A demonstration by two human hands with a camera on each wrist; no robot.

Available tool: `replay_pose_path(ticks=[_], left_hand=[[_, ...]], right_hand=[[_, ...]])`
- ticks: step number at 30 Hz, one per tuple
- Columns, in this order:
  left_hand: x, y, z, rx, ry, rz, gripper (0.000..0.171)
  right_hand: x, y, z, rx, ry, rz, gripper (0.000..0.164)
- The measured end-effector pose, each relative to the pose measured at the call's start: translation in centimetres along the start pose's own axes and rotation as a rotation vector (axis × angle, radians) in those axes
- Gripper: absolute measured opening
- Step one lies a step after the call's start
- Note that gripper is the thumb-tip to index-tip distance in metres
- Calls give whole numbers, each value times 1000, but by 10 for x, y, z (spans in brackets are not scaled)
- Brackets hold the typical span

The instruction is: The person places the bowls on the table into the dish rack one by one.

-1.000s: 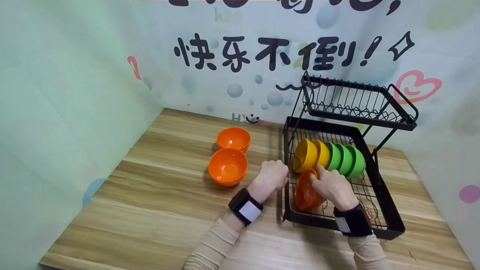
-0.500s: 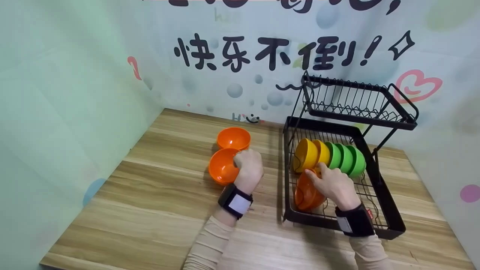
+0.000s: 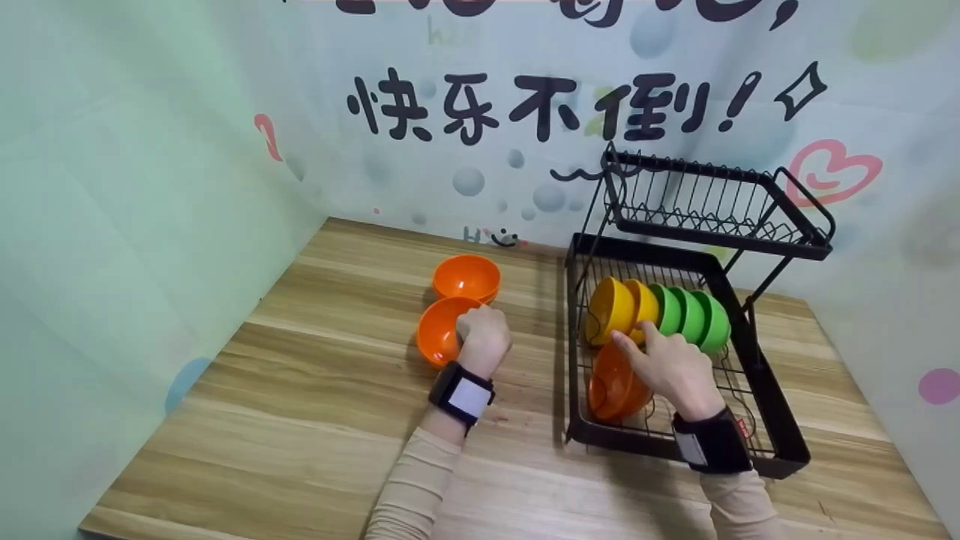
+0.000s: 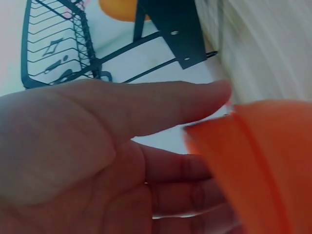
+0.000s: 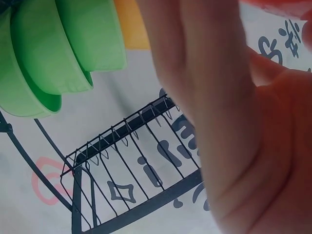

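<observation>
Reaching with the left hand [image 3: 484, 339] to the right rim of the front orange stack [image 3: 436, 334] on the wooden counter [image 3: 300, 390], with thumb stretched out and parted from the fingers across the bowl's edge; impossible to tell any firm pinch at the fingertips, hidden behind the bowl wall. Poising the right hand [image 3: 675, 371] just above the racked orange bowls [image 3: 609, 382], tipped on edge in the near left part of a black dish rack [image 3: 778, 416], with thumb and forefinger spread and nothing visibly in grasp; too close to tell contact with the rim. Showing, just behind in the same lower tray, a row on edge of two yellow bowls [image 3: 609, 311] and, to the right, three green bowls [image 3: 712, 322]. Sharing the counter with a rear orange stack [image 3: 466, 276], upright just beyond the front one. Wearing black wristbands [image 3: 720, 444] on both arms.
</observation>
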State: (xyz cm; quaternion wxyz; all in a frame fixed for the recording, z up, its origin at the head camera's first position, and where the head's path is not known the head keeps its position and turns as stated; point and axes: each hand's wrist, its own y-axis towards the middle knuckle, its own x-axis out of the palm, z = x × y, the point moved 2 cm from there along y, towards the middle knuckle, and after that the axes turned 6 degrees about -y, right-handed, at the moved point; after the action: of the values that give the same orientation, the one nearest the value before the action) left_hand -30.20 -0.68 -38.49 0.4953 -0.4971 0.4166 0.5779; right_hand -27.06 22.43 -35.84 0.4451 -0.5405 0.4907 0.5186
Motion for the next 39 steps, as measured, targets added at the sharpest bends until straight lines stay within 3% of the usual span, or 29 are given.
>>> replay_pose_path(ticks=[8,18,28,34,39], left_hand=[[0,-4,-1,79,24,62,17],[-3,-7,-1,128,44,163,15],[-12,-7,4,123,41,142,12],[-17,-12,9,164,43,250,9],[-20,-13,13,252,0,335,14]], right_hand=[[-1,0,0,0,-1,-2,84],[-1,0,0,3,3,2,83],[-2,-1,1,11,19,10,81],[-3,-1,2,16,59,64,80],[-5,-2,1,12,98,131,78]])
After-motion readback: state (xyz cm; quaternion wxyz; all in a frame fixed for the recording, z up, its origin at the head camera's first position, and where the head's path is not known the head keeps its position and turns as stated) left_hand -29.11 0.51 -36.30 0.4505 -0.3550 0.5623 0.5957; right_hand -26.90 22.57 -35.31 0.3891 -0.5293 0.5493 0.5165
